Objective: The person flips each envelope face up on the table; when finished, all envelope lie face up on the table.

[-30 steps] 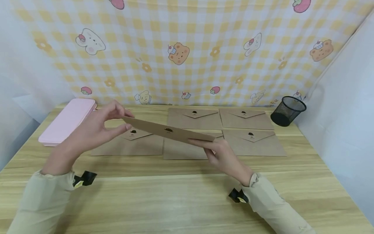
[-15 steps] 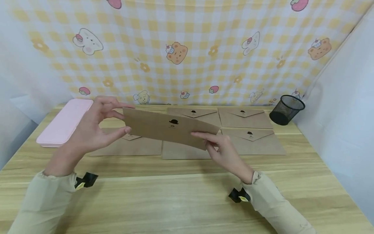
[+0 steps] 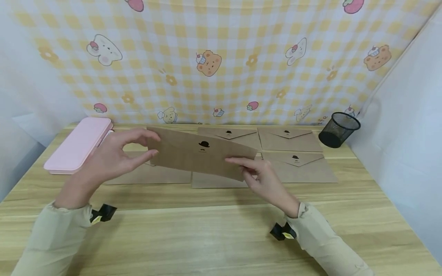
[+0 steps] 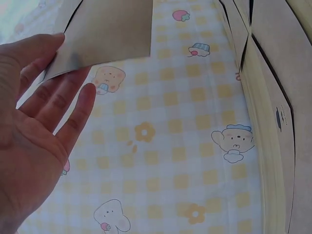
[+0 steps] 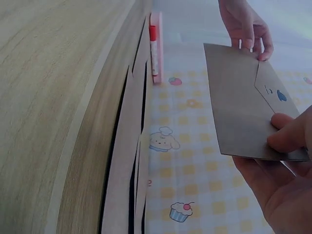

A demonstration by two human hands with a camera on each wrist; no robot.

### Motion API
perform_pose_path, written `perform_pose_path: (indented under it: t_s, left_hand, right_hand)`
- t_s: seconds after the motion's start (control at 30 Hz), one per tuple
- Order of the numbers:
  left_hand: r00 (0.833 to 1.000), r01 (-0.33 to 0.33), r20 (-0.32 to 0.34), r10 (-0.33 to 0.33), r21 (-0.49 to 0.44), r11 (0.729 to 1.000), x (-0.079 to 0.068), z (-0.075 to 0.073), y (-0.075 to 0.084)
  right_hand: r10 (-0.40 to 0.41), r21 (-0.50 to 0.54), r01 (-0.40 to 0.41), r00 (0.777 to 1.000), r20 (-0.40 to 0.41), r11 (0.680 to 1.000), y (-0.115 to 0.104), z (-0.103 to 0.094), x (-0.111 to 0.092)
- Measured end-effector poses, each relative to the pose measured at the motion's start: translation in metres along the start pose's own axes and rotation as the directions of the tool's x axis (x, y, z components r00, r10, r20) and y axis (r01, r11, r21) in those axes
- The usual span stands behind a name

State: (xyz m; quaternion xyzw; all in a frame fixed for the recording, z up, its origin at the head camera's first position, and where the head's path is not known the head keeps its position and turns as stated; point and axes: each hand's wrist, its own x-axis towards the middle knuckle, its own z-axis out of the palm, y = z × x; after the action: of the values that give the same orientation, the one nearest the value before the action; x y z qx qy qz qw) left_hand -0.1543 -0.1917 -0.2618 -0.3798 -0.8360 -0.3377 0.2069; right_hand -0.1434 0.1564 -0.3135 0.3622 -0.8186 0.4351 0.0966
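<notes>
A brown kraft envelope [image 3: 186,151] with a black hat and moustache print is held up tilted above the table, face toward the head camera. My left hand [image 3: 115,153] pinches its left end, thumb on one side and fingers on the other; the left wrist view shows some fingertips behind the paper. At the right end my right hand [image 3: 266,182] grips the lower corner, with the thumb [image 5: 285,136] pressed on the flap side in the right wrist view. Several like envelopes [image 3: 300,174] lie flat in two rows beneath and behind it, partly hidden by the held one.
A pink case [image 3: 77,143] lies at the back left, and a red-and-white marker [image 5: 154,51] rests beside it. At the back right stands a black mesh pen cup [image 3: 339,130]. A yellow checked curtain [image 3: 241,65] hangs behind the wooden table [image 3: 207,237].
The envelope has turned from nearly edge-on to showing its printed face. My left fingers have closed onto its left end, while my right hand keeps its grip.
</notes>
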Motion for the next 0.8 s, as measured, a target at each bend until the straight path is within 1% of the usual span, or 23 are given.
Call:
perform_pose_path:
  t_s: [0.13,0.23,0.4,0.53,0.8]
  left_hand:
    - [0.999,-0.033,0.005,0.033,-0.041,0.999,0.0022,0.0013,-0.0011]
    - [0.999,-0.044,-0.007,0.044,-0.057,0.997,0.0034,0.0030,-0.0010]
    - [1.000,-0.014,-0.018,0.013,-0.022,1.000,0.0034,0.0040,0.0007]
    - [1.000,-0.004,-0.018,0.004,0.003,1.000,0.0032,0.0045,0.0009]
    - [1.000,0.014,-0.010,-0.013,0.036,0.999,0.0020,0.0055,0.0006]
  right_hand:
    - [-0.008,0.005,0.008,1.000,-0.002,1.000,0.0006,0.0007,-0.0010]
    - [-0.013,0.010,0.013,1.000,0.002,1.000,0.0011,0.0013,-0.0016]
    - [-0.001,0.035,-0.001,0.999,0.036,0.999,0.0006,0.0022,-0.0025]
    - [0.009,0.049,-0.012,0.998,0.062,0.999,-0.0014,0.0027,-0.0025]
    - [-0.001,0.060,-0.003,0.997,0.073,0.998,-0.0023,0.0034,-0.0024]
